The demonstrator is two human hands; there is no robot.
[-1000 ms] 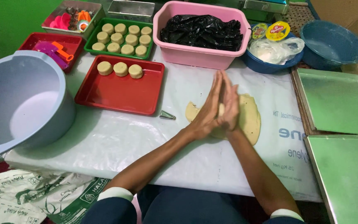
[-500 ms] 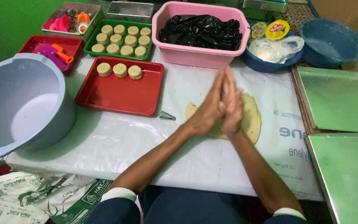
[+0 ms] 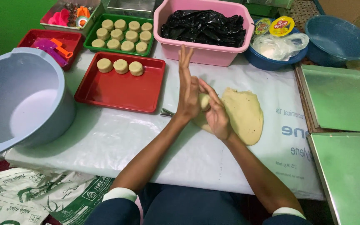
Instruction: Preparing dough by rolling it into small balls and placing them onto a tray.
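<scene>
A small ball of pale dough (image 3: 204, 101) sits between my two palms, above the table. My left hand (image 3: 187, 89) stands upright with its fingers straight, pressed to one side of the ball. My right hand (image 3: 216, 113) cups the other side, fingers curled. Under my hands lies a flat sheet of dough (image 3: 240, 114) on white plastic sheeting (image 3: 117, 137). A red tray (image 3: 117, 89) to the left bears three round dough pieces (image 3: 121, 66). Behind it a green tray (image 3: 90, 35) holds several more.
A large grey bowl (image 3: 19, 98) stands at the left. A pink tub (image 3: 165, 43) with black plastic stands at the back, beside blue bowls (image 3: 334, 35). Two green metal trays (image 3: 342, 100) lie at the right. A small metal cone (image 3: 167, 112) lies by the red tray.
My palms were flat together over the dough sheet. Now the right hand has slid down and curled, and the dough ball shows between the hands.
</scene>
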